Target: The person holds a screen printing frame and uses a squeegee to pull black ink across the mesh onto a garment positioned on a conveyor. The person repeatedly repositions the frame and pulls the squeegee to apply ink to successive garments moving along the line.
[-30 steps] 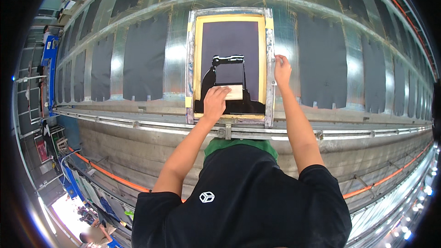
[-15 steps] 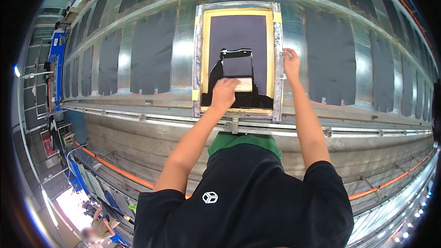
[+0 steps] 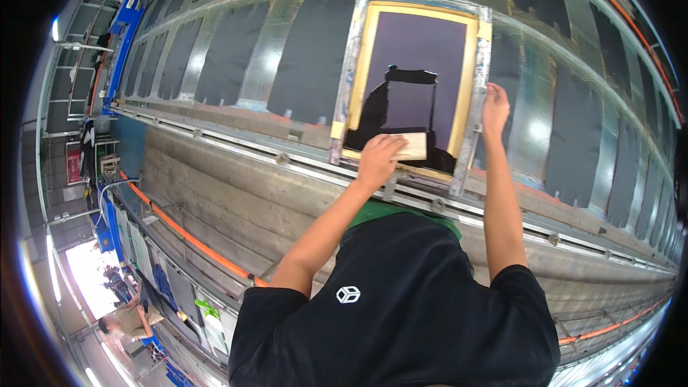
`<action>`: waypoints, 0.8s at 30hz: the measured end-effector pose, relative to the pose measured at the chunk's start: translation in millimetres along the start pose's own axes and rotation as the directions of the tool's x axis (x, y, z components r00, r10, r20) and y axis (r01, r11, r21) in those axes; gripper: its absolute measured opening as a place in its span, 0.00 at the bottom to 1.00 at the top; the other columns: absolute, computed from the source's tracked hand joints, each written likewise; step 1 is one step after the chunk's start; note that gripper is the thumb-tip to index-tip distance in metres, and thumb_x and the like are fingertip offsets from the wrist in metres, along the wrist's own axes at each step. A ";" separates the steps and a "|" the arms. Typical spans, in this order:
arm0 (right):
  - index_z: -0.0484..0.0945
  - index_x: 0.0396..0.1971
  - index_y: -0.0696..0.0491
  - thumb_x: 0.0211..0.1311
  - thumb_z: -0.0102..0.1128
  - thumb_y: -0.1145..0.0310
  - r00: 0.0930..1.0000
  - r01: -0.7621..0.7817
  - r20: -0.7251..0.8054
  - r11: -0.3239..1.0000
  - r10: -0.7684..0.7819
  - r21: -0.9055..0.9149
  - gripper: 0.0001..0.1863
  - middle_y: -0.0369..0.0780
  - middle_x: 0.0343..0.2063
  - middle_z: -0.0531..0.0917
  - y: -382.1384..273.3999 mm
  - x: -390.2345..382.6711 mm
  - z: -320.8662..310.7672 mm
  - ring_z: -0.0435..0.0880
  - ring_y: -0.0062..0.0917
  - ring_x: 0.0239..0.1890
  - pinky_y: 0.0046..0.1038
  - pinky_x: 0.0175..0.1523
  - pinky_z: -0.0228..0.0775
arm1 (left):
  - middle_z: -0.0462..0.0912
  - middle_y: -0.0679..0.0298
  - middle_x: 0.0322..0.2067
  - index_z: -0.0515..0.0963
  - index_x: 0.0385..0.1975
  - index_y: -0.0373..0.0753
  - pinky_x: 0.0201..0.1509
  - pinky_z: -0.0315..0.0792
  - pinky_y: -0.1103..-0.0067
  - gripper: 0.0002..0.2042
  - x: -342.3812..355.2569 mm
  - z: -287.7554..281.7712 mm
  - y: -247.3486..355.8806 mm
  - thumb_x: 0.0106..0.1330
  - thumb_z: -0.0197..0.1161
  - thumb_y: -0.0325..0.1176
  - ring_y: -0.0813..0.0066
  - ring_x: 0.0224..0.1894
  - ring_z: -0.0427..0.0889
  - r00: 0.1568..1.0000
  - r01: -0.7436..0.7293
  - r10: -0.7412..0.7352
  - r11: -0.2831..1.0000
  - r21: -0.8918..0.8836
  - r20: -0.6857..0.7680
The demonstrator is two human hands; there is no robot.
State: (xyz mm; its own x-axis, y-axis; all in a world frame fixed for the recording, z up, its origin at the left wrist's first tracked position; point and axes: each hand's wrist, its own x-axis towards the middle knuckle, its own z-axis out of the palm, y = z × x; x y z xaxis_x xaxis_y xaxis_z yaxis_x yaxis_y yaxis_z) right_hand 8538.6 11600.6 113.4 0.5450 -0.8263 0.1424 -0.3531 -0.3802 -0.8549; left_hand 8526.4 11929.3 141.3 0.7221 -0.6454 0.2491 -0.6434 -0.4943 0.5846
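Observation:
A screen-printing frame (image 3: 483, 54) with a yellow taped inner border lies on the long table, with a dark purple mesh and glossy black ink (image 3: 373, 111) around a paler rectangle. My left hand (image 3: 378, 159) is closed on a pale wooden squeegee (image 3: 413, 145), which sits at the lower part of the rectangle, in the ink. My right hand (image 3: 496, 111) has its fingers curled at the frame's right metal edge; whether a small fitting is inside them is hidden.
Dark grey panels (image 3: 308, 50) line the table on both sides. A metal rail (image 3: 251, 149) runs along the near edge, above a grey ledge and orange bar (image 3: 183, 233). A person (image 3: 125, 322) stands at the lower left among hanging items and blue equipment (image 3: 122, 25).
The view has turned, so the frame appears farther right and tilted. My left hand and squeegee sit slightly lower on the screen. My right hand stays by the frame's right edge.

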 end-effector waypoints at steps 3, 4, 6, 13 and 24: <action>0.84 0.44 0.51 0.72 0.56 0.60 0.992 -0.105 0.080 0.993 0.101 0.050 0.13 0.45 0.27 0.84 -55.5 -50.9 76.9 0.83 0.33 0.32 0.37 0.44 0.73 | 0.82 0.66 0.52 0.81 0.49 0.43 0.62 0.70 0.65 0.25 -18.6 -60.6 -76.0 0.47 0.65 0.20 0.60 0.56 0.76 0.998 0.058 -0.058 0.998 0.038 0.002; 0.84 0.44 0.51 0.72 0.56 0.60 0.989 -0.122 0.090 0.990 0.116 0.070 0.13 0.44 0.25 0.83 -67.9 -61.9 100.5 0.82 0.32 0.30 0.36 0.43 0.73 | 0.83 0.66 0.51 0.81 0.49 0.43 0.62 0.70 0.65 0.25 -19.8 -80.6 -98.9 0.47 0.65 0.20 0.60 0.56 0.77 0.998 0.055 -0.055 0.997 0.054 0.008; 0.84 0.44 0.51 0.72 0.55 0.60 0.987 -0.134 0.105 0.986 0.124 0.097 0.13 0.43 0.22 0.81 -89.2 -79.6 141.3 0.80 0.31 0.28 0.36 0.40 0.72 | 0.83 0.65 0.51 0.81 0.49 0.43 0.61 0.71 0.65 0.24 -26.7 -110.7 -134.3 0.49 0.64 0.20 0.59 0.55 0.78 0.998 0.064 -0.065 0.994 0.083 0.007; 0.83 0.45 0.51 0.73 0.54 0.59 0.976 -0.189 0.121 0.981 0.183 0.043 0.13 0.42 0.19 0.78 -129.3 -121.1 208.7 0.76 0.28 0.23 0.37 0.36 0.68 | 0.84 0.62 0.54 0.82 0.52 0.42 0.64 0.72 0.66 0.27 -47.5 -166.6 -209.5 0.48 0.64 0.18 0.57 0.57 0.79 0.999 0.033 -0.037 0.992 0.124 0.032; 0.84 0.45 0.47 0.73 0.54 0.57 0.961 -0.246 0.107 0.966 0.253 -0.076 0.13 0.46 0.23 0.83 -119.6 -120.4 225.7 0.83 0.43 0.30 0.44 0.48 0.72 | 0.85 0.62 0.51 0.83 0.48 0.43 0.64 0.72 0.64 0.22 -16.4 -162.4 -245.0 0.54 0.59 0.16 0.56 0.56 0.81 0.996 -0.085 0.079 0.988 0.126 0.049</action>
State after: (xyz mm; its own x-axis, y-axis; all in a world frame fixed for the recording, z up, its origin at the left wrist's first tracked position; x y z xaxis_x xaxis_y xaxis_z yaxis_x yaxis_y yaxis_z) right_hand 8686.8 11839.4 85.9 0.5158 -0.8463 -0.1331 -0.5330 -0.1954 -0.8233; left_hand 8713.4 12155.5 119.5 0.6557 -0.7103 0.2560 -0.7291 -0.5076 0.4591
